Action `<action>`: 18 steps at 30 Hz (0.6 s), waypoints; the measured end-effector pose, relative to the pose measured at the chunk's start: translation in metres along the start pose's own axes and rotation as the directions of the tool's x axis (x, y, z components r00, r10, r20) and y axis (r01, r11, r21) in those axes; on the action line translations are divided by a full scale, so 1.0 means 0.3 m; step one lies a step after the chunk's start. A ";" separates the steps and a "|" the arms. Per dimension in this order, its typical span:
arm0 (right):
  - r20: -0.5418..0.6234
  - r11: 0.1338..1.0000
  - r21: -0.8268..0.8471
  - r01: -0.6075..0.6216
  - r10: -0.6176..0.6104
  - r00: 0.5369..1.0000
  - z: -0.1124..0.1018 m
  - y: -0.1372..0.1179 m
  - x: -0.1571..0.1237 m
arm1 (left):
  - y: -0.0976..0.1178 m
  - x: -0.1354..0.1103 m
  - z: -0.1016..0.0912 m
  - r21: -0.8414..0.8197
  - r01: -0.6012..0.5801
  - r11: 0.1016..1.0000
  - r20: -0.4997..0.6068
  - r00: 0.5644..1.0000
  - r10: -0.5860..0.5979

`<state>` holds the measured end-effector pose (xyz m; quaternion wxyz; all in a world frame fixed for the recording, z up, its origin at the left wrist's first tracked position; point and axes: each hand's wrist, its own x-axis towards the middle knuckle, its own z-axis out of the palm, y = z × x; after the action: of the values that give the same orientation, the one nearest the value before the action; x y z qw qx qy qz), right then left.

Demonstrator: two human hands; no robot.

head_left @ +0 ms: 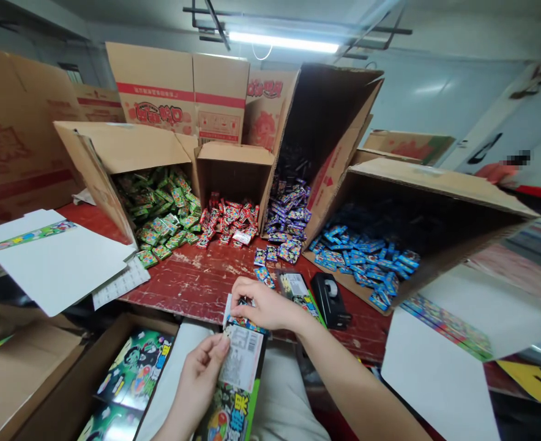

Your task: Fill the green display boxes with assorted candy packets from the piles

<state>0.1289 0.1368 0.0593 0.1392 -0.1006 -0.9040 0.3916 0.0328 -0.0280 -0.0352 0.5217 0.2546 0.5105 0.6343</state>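
Note:
My left hand (201, 373) grips a printed candy box (240, 367) by its side, thumb across the pale label panel. The box is tilted over my lap with its open end facing the table. Small blue candy packets (252, 324) show at that opening. There my right hand (264, 304) bends over the packets, thumb and fingers curled together; what they pinch is mostly hidden. Just beyond the right hand, a few loose packets (264, 277) lie on the red table (183, 288). A second printed box (300, 291) lies by the right wrist.
Tipped cartons hold green packets (160, 208), red packets (231, 217), purple packets (289, 211) and blue packets (357, 251). A black tape dispenser (330, 300) stands at right. Cardboard sheets (63, 263) lie left; a carton of printed boxes (135, 367) sits below. A person (500, 171) is far right.

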 end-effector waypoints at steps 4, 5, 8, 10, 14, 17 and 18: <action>0.053 0.997 -0.021 0.076 -0.075 0.996 -0.039 -0.002 0.016 | -0.004 0.003 0.005 -0.022 0.010 1.000 -0.009 1.000 -0.010; 0.064 0.996 -0.020 0.085 -0.083 0.994 -0.046 -0.011 0.020 | -0.002 0.002 0.010 -0.018 0.013 1.000 -0.009 1.000 -0.013; 0.155 0.996 0.026 0.089 -0.092 0.984 -0.048 -0.043 0.030 | 0.013 -0.008 0.026 0.007 0.036 0.999 -0.024 0.999 -0.035; 0.149 0.996 0.071 0.051 -0.061 0.987 -0.027 -0.049 0.027 | 0.026 -0.016 0.026 0.016 0.034 0.999 -0.076 0.997 -0.033; -0.136 0.982 0.186 -0.042 0.068 0.988 0.073 -0.002 -0.022 | 0.025 -0.019 -0.019 -0.027 0.007 1.000 -0.177 0.984 -0.011; -0.142 0.960 0.280 0.005 0.037 0.989 0.182 0.074 -0.071 | -0.001 -0.009 -0.058 -0.114 0.052 0.992 -0.156 0.985 -0.070; -0.121 0.955 0.297 0.021 0.016 0.993 0.211 0.106 -0.082 | -0.009 -0.006 -0.065 -0.135 0.065 0.989 -0.149 0.985 -0.085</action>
<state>0.1334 0.1080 -0.0097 0.2081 -0.1011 -0.8248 0.5160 0.0178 -0.0373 -0.0440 0.5197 0.1511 0.5163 0.6637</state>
